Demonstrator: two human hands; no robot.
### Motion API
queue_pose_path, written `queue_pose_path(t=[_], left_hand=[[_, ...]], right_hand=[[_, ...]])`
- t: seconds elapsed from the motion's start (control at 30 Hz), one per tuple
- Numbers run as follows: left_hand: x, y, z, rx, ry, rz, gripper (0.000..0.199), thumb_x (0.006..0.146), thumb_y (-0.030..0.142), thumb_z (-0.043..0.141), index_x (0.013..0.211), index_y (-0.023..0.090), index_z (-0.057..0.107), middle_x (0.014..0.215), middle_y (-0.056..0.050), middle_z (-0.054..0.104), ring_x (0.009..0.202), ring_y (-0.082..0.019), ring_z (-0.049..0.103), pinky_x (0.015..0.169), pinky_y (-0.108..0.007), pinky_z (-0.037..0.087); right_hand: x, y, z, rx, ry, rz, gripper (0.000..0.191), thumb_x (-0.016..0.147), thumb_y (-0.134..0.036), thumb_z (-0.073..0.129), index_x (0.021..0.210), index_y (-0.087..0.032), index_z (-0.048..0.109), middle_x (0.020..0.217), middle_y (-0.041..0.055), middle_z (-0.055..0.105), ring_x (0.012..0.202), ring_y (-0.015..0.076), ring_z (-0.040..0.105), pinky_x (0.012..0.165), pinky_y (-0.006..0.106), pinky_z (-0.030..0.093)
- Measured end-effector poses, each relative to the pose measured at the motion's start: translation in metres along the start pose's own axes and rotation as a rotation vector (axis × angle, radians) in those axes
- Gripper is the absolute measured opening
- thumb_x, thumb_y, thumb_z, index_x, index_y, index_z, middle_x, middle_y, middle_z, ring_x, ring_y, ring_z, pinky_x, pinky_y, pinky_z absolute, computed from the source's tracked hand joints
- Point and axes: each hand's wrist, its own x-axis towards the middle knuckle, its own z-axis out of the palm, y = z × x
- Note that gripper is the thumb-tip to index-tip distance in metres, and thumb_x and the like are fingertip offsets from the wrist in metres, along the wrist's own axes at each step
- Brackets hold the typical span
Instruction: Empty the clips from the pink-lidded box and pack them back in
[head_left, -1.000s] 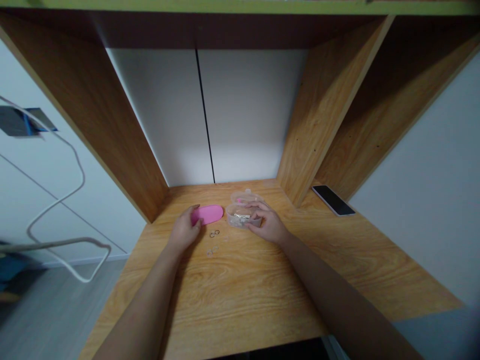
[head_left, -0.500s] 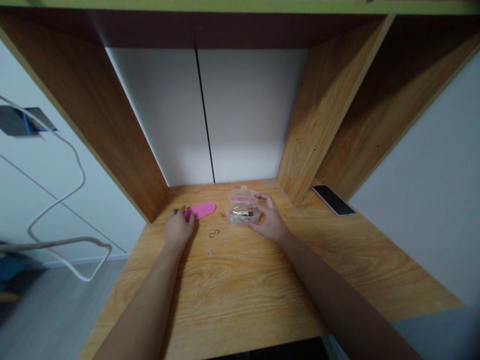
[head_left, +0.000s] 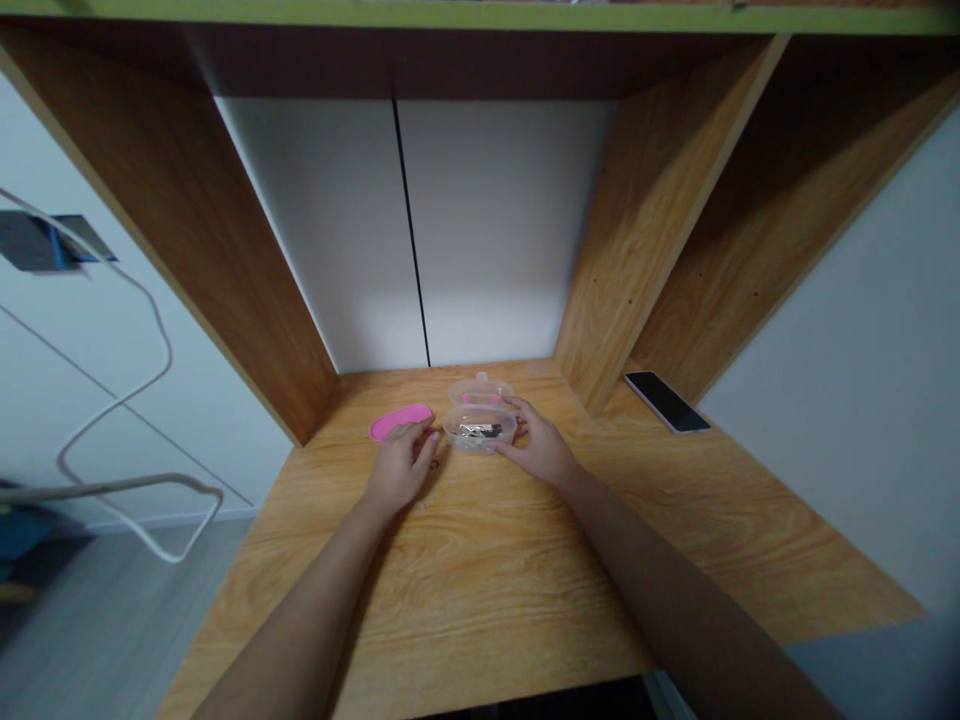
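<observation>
My right hand (head_left: 538,448) grips the right side of a clear plastic box (head_left: 480,430), which holds silver and dark metal pieces. The box's clear hinged lid (head_left: 480,393) lies open behind it, with pink bits showing through. My left hand (head_left: 400,466) rests on the desk just left of the box, fingers apart and holding nothing. Above those fingers lies a flat pink oval piece (head_left: 400,421), not touching them. Small metal rings lay near there earlier; my left hand now hides most of that spot.
The wooden desk (head_left: 480,600) is walled by wooden shelf panels at the back and sides. A black smartphone (head_left: 666,402) lies face up at the right. A white cable (head_left: 166,355) hangs beyond the desk's left edge.
My left hand has moved right, away from the pink piece and towards the box. The box has shifted slightly left under my right hand.
</observation>
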Motion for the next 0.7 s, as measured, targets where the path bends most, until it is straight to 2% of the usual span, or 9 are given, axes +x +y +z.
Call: queue_pose_path(t=[0.13, 0.2, 0.3, 0.37, 0.5, 0.6, 0.7], left_hand=[[-0.002, -0.005, 0.007, -0.283, -0.083, -0.130, 0.060, 0.091, 0.043, 0.062, 0.145, 0.017, 0.050, 0.122, -0.013, 0.071, 0.108, -0.025, 0.068, 0.101, -0.042, 0.051], [-0.002, -0.010, 0.010, -0.370, -0.141, -0.142, 0.066, 0.092, 0.041, 0.062, 0.150, 0.018, 0.041, 0.126, -0.012, 0.070, 0.107, -0.023, 0.069, 0.098, -0.041, 0.053], [-0.002, -0.015, 0.012, -0.423, -0.127, -0.121, 0.070, 0.090, 0.035, 0.064, 0.152, 0.018, 0.036, 0.127, -0.012, 0.069, 0.104, -0.021, 0.070, 0.093, -0.039, 0.057], [-0.001, -0.017, 0.013, -0.429, -0.110, -0.122, 0.069, 0.087, 0.032, 0.067, 0.149, 0.018, 0.041, 0.126, -0.013, 0.069, 0.100, -0.021, 0.071, 0.089, -0.037, 0.059], [0.000, -0.021, 0.015, -0.426, -0.109, -0.140, 0.054, 0.082, 0.028, 0.069, 0.134, 0.016, 0.058, 0.118, -0.012, 0.073, 0.094, -0.021, 0.073, 0.085, -0.036, 0.060], [0.001, -0.030, 0.018, -0.392, -0.101, -0.109, 0.037, 0.080, 0.026, 0.071, 0.115, 0.017, 0.069, 0.109, -0.010, 0.075, 0.095, -0.022, 0.072, 0.089, -0.037, 0.059], [0.002, -0.035, 0.018, -0.360, -0.087, -0.098, 0.026, 0.080, 0.025, 0.069, 0.105, 0.017, 0.072, 0.104, -0.009, 0.076, 0.095, -0.022, 0.072, 0.091, -0.038, 0.058]], right_hand=[[-0.001, -0.014, -0.001, 0.028, -0.021, -0.154, 0.082, 0.074, -0.038, 0.083, 0.146, -0.031, 0.043, 0.133, 0.0076, 0.063, 0.116, 0.0265, 0.064, 0.100, 0.043, 0.053], [-0.003, -0.021, -0.001, 0.002, -0.047, -0.252, 0.078, 0.076, -0.037, 0.082, 0.145, -0.030, 0.046, 0.135, 0.0082, 0.060, 0.122, 0.0270, 0.060, 0.105, 0.044, 0.050], [-0.007, -0.031, 0.000, -0.036, -0.095, -0.341, 0.077, 0.076, -0.041, 0.082, 0.144, -0.028, 0.048, 0.134, 0.0106, 0.056, 0.125, 0.0289, 0.056, 0.107, 0.045, 0.049], [-0.009, -0.037, 0.002, -0.044, -0.105, -0.353, 0.075, 0.080, -0.042, 0.078, 0.146, -0.027, 0.046, 0.137, 0.0119, 0.052, 0.127, 0.0296, 0.055, 0.107, 0.045, 0.049], [-0.014, -0.046, 0.009, -0.140, -0.066, -0.391, 0.054, 0.094, -0.029, 0.061, 0.146, -0.029, 0.047, 0.138, 0.0127, 0.051, 0.127, 0.0285, 0.054, 0.103, 0.045, 0.052], [-0.014, -0.051, 0.013, -0.252, -0.055, -0.477, 0.044, 0.097, -0.024, 0.054, 0.141, -0.029, 0.054, 0.133, 0.0133, 0.056, 0.122, 0.0273, 0.057, 0.101, 0.044, 0.053], [-0.015, -0.057, 0.015, -0.353, -0.048, -0.602, 0.044, 0.097, -0.025, 0.056, 0.140, -0.030, 0.056, 0.132, 0.0129, 0.058, 0.124, 0.0275, 0.056, 0.103, 0.045, 0.052]])
